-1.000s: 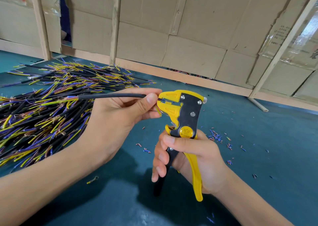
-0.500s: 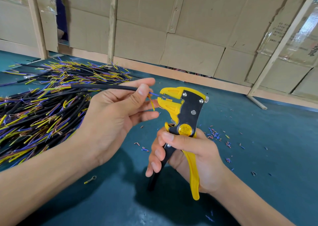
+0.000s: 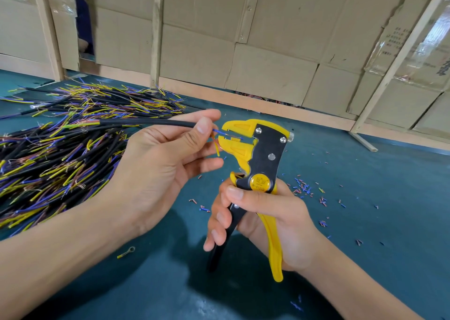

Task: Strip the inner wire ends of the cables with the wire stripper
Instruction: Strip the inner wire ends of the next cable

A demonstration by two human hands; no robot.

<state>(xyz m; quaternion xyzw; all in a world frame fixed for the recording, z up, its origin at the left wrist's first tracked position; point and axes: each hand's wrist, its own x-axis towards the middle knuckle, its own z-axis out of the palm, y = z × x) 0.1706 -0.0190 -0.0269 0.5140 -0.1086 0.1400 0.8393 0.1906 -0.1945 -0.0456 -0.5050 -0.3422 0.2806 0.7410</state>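
a: where is the thin blue inner wire (image 3: 227, 134)?
b: lying between the open yellow plastic jaws of the black-and-yellow wire stripper (image 3: 258, 154), coming out of the round black rubber-sheathed cable (image 3: 146, 123) pinched by the left hand (image 3: 160, 166).
a: and the right hand (image 3: 265, 220)?
b: wrapped round both handles. the round yellow dial reads "b-01212", roughly.
a: around them?
b: a heap of black cables (image 3: 56, 147), tiny insulation offcuts (image 3: 303, 188) on the teal worktop (image 3: 389, 198), cardboard panels (image 3: 267, 39) behind.

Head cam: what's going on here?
A person is stripping cable ends at a teal table. The left hand pinches a black cable, feeding its blue inner wire into the open mouth of a yellow-and-black wire stripper held by the right hand. More cables lie piled at left.
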